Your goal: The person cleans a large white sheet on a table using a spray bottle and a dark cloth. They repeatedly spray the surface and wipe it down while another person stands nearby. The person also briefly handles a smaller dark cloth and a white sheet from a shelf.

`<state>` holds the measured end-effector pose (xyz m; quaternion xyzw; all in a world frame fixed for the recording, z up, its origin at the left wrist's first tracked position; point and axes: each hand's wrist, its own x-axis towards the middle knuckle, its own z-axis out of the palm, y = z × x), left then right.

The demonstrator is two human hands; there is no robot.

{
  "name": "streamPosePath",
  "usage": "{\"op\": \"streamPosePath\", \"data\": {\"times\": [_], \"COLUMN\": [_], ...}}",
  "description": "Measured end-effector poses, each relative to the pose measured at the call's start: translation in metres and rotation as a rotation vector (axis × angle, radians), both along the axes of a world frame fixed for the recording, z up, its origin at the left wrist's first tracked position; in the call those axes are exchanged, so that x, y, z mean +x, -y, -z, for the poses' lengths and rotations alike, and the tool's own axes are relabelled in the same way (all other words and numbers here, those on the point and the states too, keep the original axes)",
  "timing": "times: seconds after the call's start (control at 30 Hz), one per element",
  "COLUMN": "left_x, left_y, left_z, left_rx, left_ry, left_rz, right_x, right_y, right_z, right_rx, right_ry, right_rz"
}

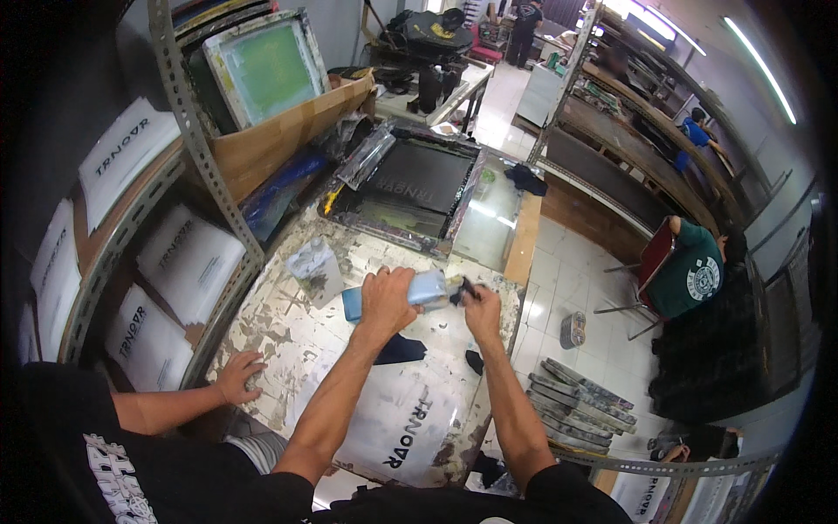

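Observation:
Over the worn, paint-flaked table [279, 336], my left hand [387, 301] is wrapped around a pale blue plastic bottle [428, 288] tipped on its side, its neck toward the right. A blue block-like piece [352, 304] shows beside that hand; whether it belongs to the bottle I cannot tell. My right hand [483, 312] is closed on a small dark cloth [467, 293] at the bottle's mouth. Below the bottle lies a dark cloth [401, 349]. A white printed sheet [375, 441] rests nearer me. Ahead stands the framed printing screen [406, 179] with dark ink.
A co-worker's hand [240, 377] leans on the table's left edge. A white container [316, 272] sits left of the bottle. Metal shelves [209, 175] with printed sheets line the left side. At right are a seated person [690, 271] and stacked slats [580, 406] on the floor.

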<state>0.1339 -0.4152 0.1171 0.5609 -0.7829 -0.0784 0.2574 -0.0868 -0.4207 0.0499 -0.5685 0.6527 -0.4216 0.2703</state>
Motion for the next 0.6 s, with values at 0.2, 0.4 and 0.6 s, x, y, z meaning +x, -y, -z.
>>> {"op": "streamPosePath", "data": {"times": [0.2, 0.4, 0.6], "left_x": [-0.024, -0.039, -0.025], "left_y": [0.007, 0.011, 0.02], "left_z": [0.006, 0.007, 0.038], "left_rx": [0.023, 0.014, 0.073], "left_ry": [0.317, 0.274, -0.221], "left_rz": [0.032, 0.081, 0.077], "right_x": [0.007, -0.004, -0.016], "right_y": [-0.015, -0.016, -0.003], "right_z": [0.06, 0.069, -0.001], "right_rx": [0.117, 0.096, -0.297], "right_ry": [0.5, 0.613, -0.029], "right_rz": [0.085, 0.172, 0.107]}}
